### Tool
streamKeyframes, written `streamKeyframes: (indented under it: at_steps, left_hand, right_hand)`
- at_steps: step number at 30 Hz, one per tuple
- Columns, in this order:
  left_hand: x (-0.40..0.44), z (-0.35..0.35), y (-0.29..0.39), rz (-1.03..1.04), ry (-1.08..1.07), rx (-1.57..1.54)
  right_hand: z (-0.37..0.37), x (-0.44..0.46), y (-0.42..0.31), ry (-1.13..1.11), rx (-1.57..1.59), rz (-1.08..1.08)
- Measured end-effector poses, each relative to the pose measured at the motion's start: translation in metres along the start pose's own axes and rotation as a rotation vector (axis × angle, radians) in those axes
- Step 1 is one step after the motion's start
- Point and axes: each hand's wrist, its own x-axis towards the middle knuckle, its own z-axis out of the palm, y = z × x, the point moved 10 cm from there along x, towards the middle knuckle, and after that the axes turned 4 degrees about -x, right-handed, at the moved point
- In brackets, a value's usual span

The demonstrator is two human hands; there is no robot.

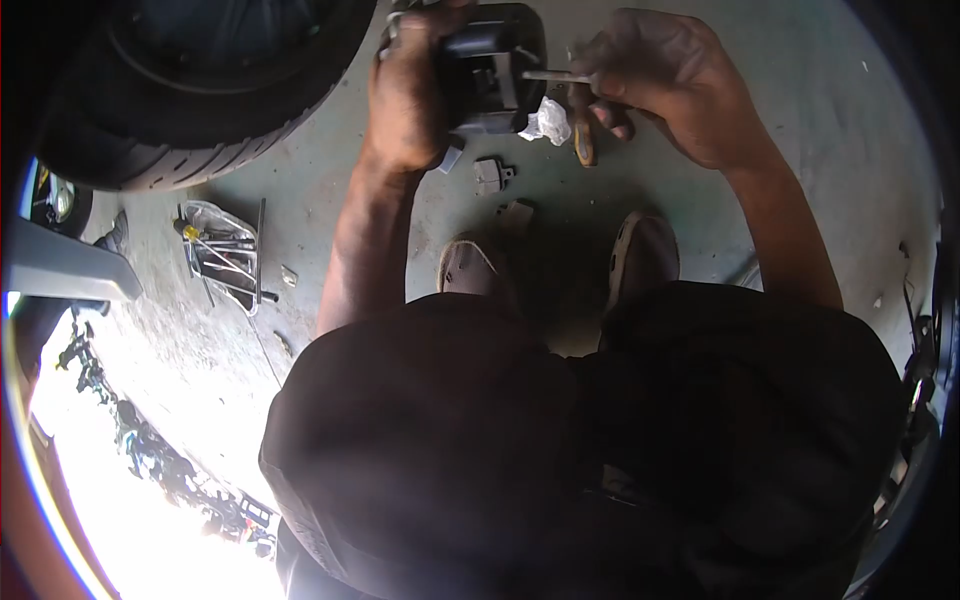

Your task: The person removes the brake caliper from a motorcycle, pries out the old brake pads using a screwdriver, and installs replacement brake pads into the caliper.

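Observation:
Near the top centre, my left hand point(407, 105) is wrapped round a dark caliper-like part point(490, 75). To its right, my right hand point(665, 85) pinches a thin metal pin point(555, 76), whose far end meets the part's right side; whether it is inside cannot be made out. The right fingers are blurred by motion. Below the hands on the floor lie a crumpled white wrapper point(547, 121), a screwdriver with a yellowish-brown handle point(584, 140) and a grey brake pad point(489, 176). Another small block point(516, 214) lies in shadow between my feet.
A large tyre point(190, 165) fills the upper left. On the floor at left, a metal tray point(205, 215) holds several tools. A grey metal arm point(75, 265) juts in from the left edge. My shoes point(645, 250) are below the hands, and dark cables or parts line the right edge.

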Motion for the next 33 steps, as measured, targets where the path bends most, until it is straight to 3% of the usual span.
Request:
streamKeyframes:
  at_steps: [4,6,7,9,11,15,17,24,26,31,33]
  left_hand:
    - [0.015,-0.018,-0.008,0.178,-0.127,0.07]
    - [0.008,-0.008,-0.007,0.081,-0.015,0.017]
    - [0.005,-0.01,-0.012,-0.013,0.075,-0.037]
    - [0.004,-0.012,-0.011,0.087,-0.03,-0.035]
    - [0.002,-0.015,-0.014,-0.019,0.086,-0.051]
    - [0.005,-0.019,-0.02,-0.092,0.056,-0.051]
    - [0.007,-0.012,-0.014,0.037,-0.089,-0.119]
    - [0.002,-0.012,-0.011,0.015,-0.083,0.074]
    - [0.001,-0.005,-0.002,0.109,-0.127,0.107]
    - [0.001,0.007,0.0,0.15,-0.228,0.039]
    - [0.0,-0.016,0.001,0.094,0.119,0.179]
  right_hand:
    - [0.002,0.003,-0.005,-0.055,0.119,-0.092]
    - [-0.001,0.003,-0.012,-0.079,0.064,-0.195]
    - [0.0,0.004,-0.011,-0.087,0.066,-0.191]
    - [-0.002,0.003,-0.016,-0.054,-0.022,-0.202]
    - [-0.001,0.002,-0.013,-0.033,-0.032,-0.196]
    - [-0.008,0.001,-0.007,0.027,-0.084,-0.166]
    - [-0.006,0.001,-0.012,0.001,-0.163,-0.163]
    - [0.004,-0.001,-0.004,0.073,-0.182,-0.062]
    - [0.011,0.0,-0.01,0.057,-0.18,-0.093]
    - [0.019,0.008,-0.014,0.024,-0.163,-0.092]
    - [0.021,0.007,-0.025,0.012,-0.211,-0.165]
